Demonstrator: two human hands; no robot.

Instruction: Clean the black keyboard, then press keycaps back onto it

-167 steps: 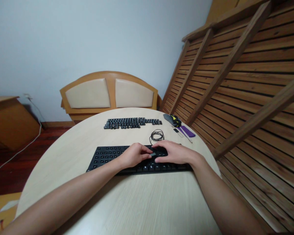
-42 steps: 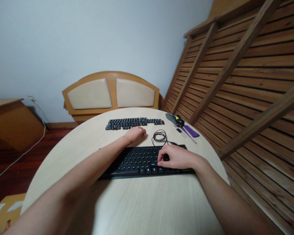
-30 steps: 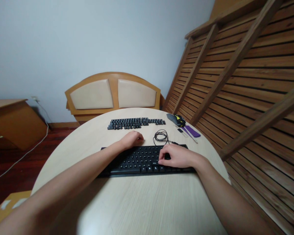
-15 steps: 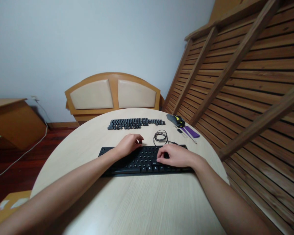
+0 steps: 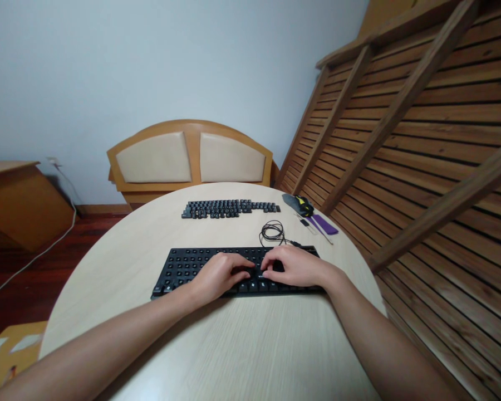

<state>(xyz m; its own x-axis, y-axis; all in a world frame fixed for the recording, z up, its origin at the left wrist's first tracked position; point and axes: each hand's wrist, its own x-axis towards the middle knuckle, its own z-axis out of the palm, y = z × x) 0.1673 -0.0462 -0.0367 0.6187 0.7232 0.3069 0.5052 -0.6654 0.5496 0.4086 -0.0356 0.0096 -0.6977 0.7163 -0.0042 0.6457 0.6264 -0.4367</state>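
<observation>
A pale blue-white wall [image 5: 192, 61] fills the upper left of the frame, and a slatted wooden frame [image 5: 438, 145] leans across the right side. The round, light wood-grain desk [image 5: 250, 345] takes up the lower middle, in front of a headboard [image 5: 195, 145] with two cream panels at centre; dark reddish floorboards [image 5: 29, 278] show at the left. The black keyboard [image 5: 183, 267] lies flat across the desk in the centre of the frame, its left rows showing small key posts, its near edge some fitted keys. Above it, loose keycaps [image 5: 212, 209] stand in packed rows. The left hand [image 5: 222, 273] is palm down over the middle of the keyboard, pointing right, thumb and forefinger narrowly parted; whether a keycap sits between them cannot be told. The right hand [image 5: 294, 266] faces it just beside, fingers curled inward, thumb near forefinger; any hold is hidden. Behind it lie a coiled black cable [image 5: 272, 239] and, farther right, a flat purple piece [image 5: 326, 225].
</observation>
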